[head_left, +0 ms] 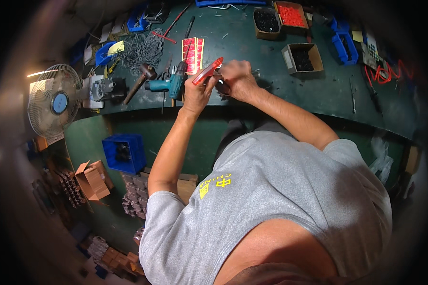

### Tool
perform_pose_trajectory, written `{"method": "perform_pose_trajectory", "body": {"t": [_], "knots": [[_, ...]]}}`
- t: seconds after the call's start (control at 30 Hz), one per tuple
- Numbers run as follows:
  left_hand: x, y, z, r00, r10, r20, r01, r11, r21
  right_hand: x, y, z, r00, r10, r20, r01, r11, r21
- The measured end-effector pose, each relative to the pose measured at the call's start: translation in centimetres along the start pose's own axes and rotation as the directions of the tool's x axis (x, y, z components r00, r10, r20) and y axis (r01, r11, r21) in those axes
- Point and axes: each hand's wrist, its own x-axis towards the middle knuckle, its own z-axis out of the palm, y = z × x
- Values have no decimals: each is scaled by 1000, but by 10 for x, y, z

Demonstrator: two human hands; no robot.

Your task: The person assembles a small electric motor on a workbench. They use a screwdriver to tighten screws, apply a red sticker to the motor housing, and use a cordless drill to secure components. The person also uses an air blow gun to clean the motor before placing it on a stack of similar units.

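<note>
Over the near edge of the green workbench [271, 102], my two hands meet. My left hand [197, 95] is closed round a long red piece with a paler middle [208, 71], tilted up to the right. A dark part [222, 87] shows between the hands; its kind is unclear. My right hand [238, 80] is curled into a fist beside it, its knuckles blurred, and what it holds is hidden. Just left of my left hand lies a teal power drill [171, 85]. Red and yellow label sheets [192, 56] lie beyond it.
A hammer [140, 83], a heap of grey wire pieces [142, 52] and a fan [57, 102] are at the left. Beyond my hands stand boxes of black parts [266, 23] and red parts [291, 14]. Another carton [303, 59] is at the right, near a red coiled hose [385, 73].
</note>
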Motion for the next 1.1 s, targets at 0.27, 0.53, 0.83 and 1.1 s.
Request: {"method": "perform_pose_trajectory", "body": {"t": [0.27,0.53,0.83,1.1], "knots": [[-9,-4,-9,995,6,98,-11,999,51,-8,4,7,983,-105,-151,113,993,44],[-7,-8,6,996,72,-50,-64,988,143,-10,8,6,990,-86,-111,90,996,28],[-11,-7,11,991,72,-116,-54,986,155,6,13,-27,950,54,-307,114,857,503],[-15,-5,11,984,58,-169,-30,987,158,44,-44,-134,987,26,161,-72,955,286]]}}
